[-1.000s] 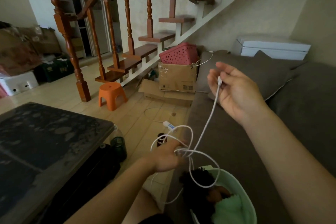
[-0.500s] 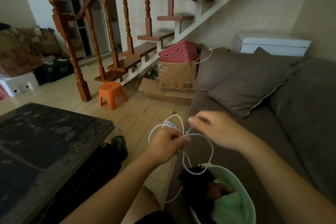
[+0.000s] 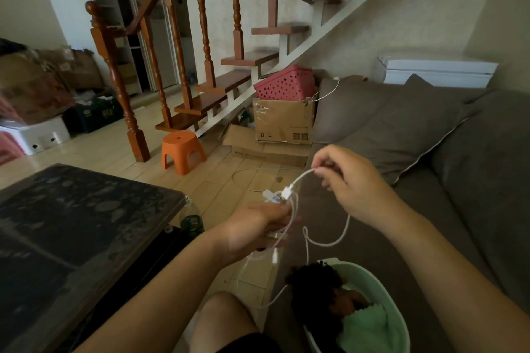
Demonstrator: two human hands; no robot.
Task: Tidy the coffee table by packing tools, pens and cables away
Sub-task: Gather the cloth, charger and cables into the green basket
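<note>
A thin white cable (image 3: 329,243) hangs in loops between both hands, above the sofa's front edge. My left hand (image 3: 255,226) grips a bunch of its loops, with a white plug end beside the fingers. My right hand (image 3: 350,183), higher and to the right, pinches a strand of the same cable. One loose end dangles toward the floor. Below the hands a pale green basket (image 3: 381,292) stands on the sofa seat, holding dark items and a green cloth. The dark coffee table (image 3: 80,226) lies at the left.
A grey sofa (image 3: 430,209) with a cushion (image 3: 401,126) fills the right. On the tiled floor are an orange stool (image 3: 182,152), cardboard boxes (image 3: 284,120) under a pink crate (image 3: 285,83), another white cable and a green bottle (image 3: 190,218). A wooden staircase rises behind.
My right hand came down from head height to meet my left hand, then drew up and right again with a strand. More loops now sit gathered in my left hand.
</note>
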